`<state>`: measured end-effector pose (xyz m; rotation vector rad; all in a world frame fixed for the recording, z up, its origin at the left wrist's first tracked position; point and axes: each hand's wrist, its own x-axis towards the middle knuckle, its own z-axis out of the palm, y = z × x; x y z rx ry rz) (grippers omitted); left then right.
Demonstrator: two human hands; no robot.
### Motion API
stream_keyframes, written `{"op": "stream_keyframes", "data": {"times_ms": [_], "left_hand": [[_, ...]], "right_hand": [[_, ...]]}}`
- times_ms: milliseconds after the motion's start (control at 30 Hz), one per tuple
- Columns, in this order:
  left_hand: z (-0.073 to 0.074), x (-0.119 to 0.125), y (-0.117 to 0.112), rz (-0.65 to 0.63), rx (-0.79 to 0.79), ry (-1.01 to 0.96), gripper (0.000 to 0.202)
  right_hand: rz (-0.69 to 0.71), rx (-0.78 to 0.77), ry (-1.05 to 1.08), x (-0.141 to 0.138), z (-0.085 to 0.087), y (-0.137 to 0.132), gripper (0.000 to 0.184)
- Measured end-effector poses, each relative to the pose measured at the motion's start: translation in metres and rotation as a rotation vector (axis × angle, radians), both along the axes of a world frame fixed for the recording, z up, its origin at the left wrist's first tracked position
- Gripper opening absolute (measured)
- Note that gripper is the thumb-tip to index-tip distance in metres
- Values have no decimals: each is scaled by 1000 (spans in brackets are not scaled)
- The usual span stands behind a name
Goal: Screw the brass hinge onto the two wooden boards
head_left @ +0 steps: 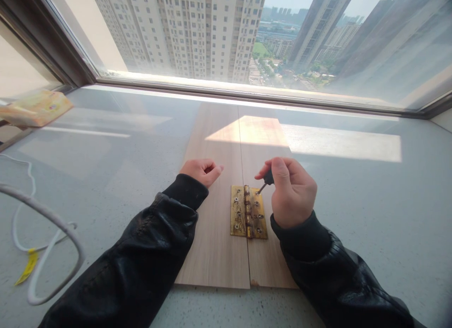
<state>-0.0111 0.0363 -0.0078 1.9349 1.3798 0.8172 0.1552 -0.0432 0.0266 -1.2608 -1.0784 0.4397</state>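
Two pale wooden boards, the left board point(212, 252) and the right board point(268, 264), lie edge to edge with a thin seam between them. A worn brass hinge point(248, 212) lies flat across that seam, with screws in both leaves. My right hand point(294, 191) is closed around the dark handle of a small screwdriver point(268, 178). Its tip meets the top screw of the hinge's right leaf. My left hand point(201, 171) rests on the left board, fingers curled in a loose fist, with nothing visible in it.
The boards lie on a pale speckled windowsill point(360, 224) below a large window point(226, 36). To the left are a looped white cable point(76, 248) with a yellow tag point(28, 266) and a soft yellow-orange packet point(37, 109). Sunlight crosses the boards' far end.
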Motion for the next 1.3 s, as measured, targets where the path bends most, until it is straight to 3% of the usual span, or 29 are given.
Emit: {"op": "stream_keyframes", "data": {"times_ms": [233, 433, 567, 667, 800, 967, 1100, 1167, 1233, 1300], "left_hand": [[1, 0, 0, 5, -9, 5, 39], [0, 0, 0, 11, -6, 17, 40], [-1, 0, 0, 17, -1, 14, 40], [-1, 1, 0, 18, -6, 4, 40], [-2, 0, 1, 14, -9, 2, 41], [-1, 0, 0, 8, -6, 8, 40], [0, 0, -1, 11, -8, 6, 39], [0, 0, 0, 9, -8, 7, 39], [-1, 0, 0, 7, -3, 15, 40], [-2, 0, 1, 7, 0, 20, 40]], "right_hand": [[249, 49, 293, -2, 0, 9, 34], [403, 15, 325, 8, -6, 7, 25], [259, 158, 327, 7, -13, 8, 8], [78, 241, 212, 0, -14, 5, 11], [-53, 177, 4, -11, -9, -3, 20], [90, 168, 50, -12, -7, -1, 31], [388, 51, 226, 0, -6, 3, 36], [478, 20, 248, 6, -5, 4, 29], [505, 20, 279, 9, -7, 4, 18], [403, 69, 300, 7, -9, 3, 13]]}}
